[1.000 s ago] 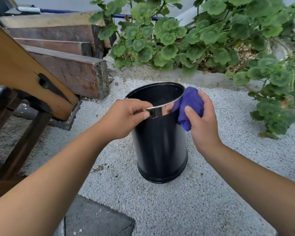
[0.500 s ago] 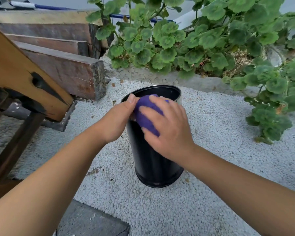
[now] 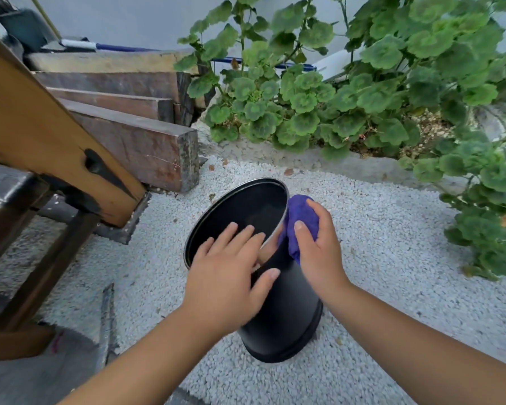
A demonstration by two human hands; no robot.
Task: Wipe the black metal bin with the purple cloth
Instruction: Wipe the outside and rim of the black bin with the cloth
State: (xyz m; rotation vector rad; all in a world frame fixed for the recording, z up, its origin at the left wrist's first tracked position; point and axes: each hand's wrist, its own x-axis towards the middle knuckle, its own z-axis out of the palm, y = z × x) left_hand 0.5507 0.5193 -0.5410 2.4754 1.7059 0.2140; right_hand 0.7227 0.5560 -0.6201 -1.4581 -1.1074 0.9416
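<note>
The black metal bin (image 3: 287, 314) stands on white gravel, tilted so its open mouth leans away to the left. My left hand (image 3: 231, 276) grips its near rim, fingers reaching into the opening and thumb on the outer wall. My right hand (image 3: 319, 249) is closed on the bunched purple cloth (image 3: 300, 217) and presses it against the bin's right side just below the rim. The bin's far left wall is hidden behind my left hand.
Stacked dark wooden beams (image 3: 138, 144) and a slanted timber frame (image 3: 50, 141) crowd the left. Green leafy plants (image 3: 362, 92) behind a concrete curb (image 3: 348, 165) fill the back and right. White gravel (image 3: 392, 273) surrounds the bin. A grey slab (image 3: 41, 375) lies at the lower left.
My right hand has carried the cloth from the bin's near rim round to its right side. The bin has tipped leftward, and my left hand has shifted onto the near rim.
</note>
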